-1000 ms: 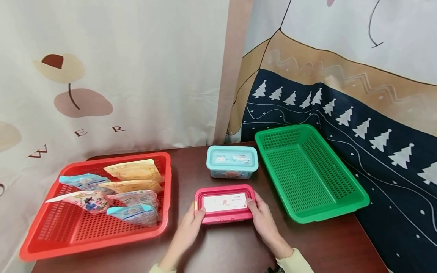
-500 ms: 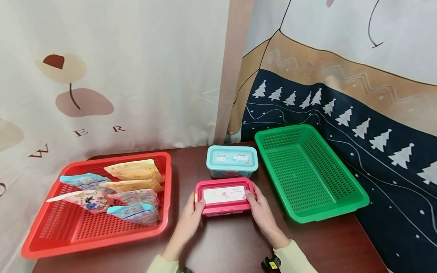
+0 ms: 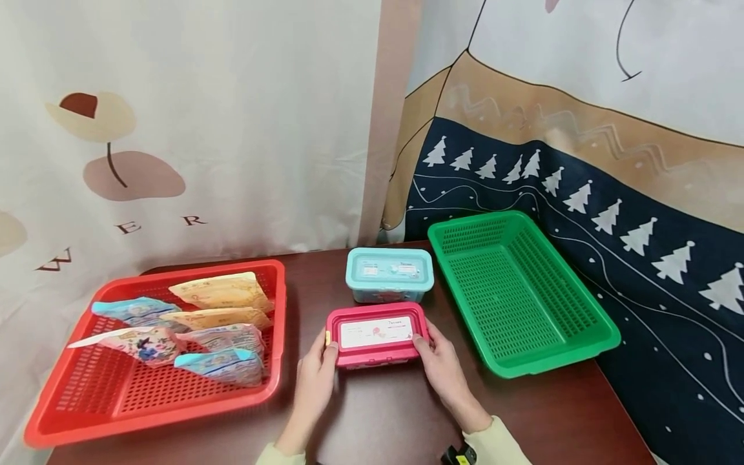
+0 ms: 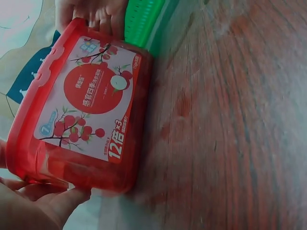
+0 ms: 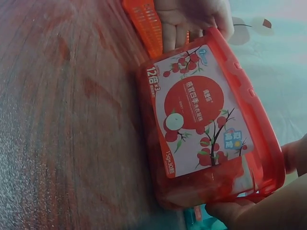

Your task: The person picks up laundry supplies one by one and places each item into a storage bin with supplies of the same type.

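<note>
A red laundry pod box point(image 3: 376, 334) with a pink-red lid lies in front of me, its lid closed and a white label on top. My left hand point(image 3: 315, 382) holds its left end, thumb at the lid's edge. At the right end my right hand point(image 3: 446, 373) grips it, with the thumb over the lid. Both wrist views show the box's printed front point(image 4: 91, 96), with its underside close along the table. Just behind it sits a light blue box point(image 3: 389, 274) of similar shape, its lower front partly hidden by the red one.
To the left, a red basket point(image 3: 174, 423) holds several pouches point(image 3: 221, 290) in yellow, pink and blue. A green basket point(image 3: 523, 297) stands on the right. Curtains point(image 3: 261, 129) hang along the back and right edges of the dark wooden table point(image 3: 383, 420).
Both hands have moved the red laundry pod box back, closer to the light blue box, during the first half second. Since then it stays about there while the head view shifts slightly.
</note>
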The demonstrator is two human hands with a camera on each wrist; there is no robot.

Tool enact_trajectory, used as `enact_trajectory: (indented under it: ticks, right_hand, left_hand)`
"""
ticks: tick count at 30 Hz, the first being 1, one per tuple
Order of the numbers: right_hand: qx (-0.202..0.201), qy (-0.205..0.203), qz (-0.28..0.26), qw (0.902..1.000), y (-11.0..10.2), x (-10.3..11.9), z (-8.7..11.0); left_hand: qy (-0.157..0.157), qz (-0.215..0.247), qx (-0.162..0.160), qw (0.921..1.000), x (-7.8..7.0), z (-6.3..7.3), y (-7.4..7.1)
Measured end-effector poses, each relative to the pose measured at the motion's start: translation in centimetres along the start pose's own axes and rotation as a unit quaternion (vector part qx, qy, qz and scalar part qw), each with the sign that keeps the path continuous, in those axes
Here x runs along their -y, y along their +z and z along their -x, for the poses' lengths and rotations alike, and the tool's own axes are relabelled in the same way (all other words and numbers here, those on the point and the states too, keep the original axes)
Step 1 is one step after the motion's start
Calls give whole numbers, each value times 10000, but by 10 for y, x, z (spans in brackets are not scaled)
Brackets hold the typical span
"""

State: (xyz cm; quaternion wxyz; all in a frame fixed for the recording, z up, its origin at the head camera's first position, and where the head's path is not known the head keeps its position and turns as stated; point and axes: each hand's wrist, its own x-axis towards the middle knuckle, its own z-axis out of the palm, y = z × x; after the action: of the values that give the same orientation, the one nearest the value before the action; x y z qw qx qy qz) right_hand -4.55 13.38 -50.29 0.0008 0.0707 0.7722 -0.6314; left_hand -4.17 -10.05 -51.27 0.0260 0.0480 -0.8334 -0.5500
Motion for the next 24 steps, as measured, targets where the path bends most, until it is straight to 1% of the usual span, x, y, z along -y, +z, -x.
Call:
enact_trajectory:
  ticks: [3, 9, 15, 19, 24]
  right_hand:
    - [-23, -62, 27, 10000, 0, 3, 0]
    - [-106, -148, 36, 9998, -5, 16, 2]
    - [-66, -90, -2, 9999, -15, 34, 5]
    - [-34, -120, 29, 9999, -26, 47, 8]
    - [68, -152, 45, 9999, -40, 63, 13]
  left_hand:
    - [49, -72, -143, 9999, -4, 2, 1]
    - [178, -220, -174, 9994, -17, 5, 0]
    - [333, -282, -204, 9988, -35, 7, -3]
    - [547, -316, -226, 9977, -49, 9, -4]
    - [810, -191, -221, 9963, -63, 11, -2]
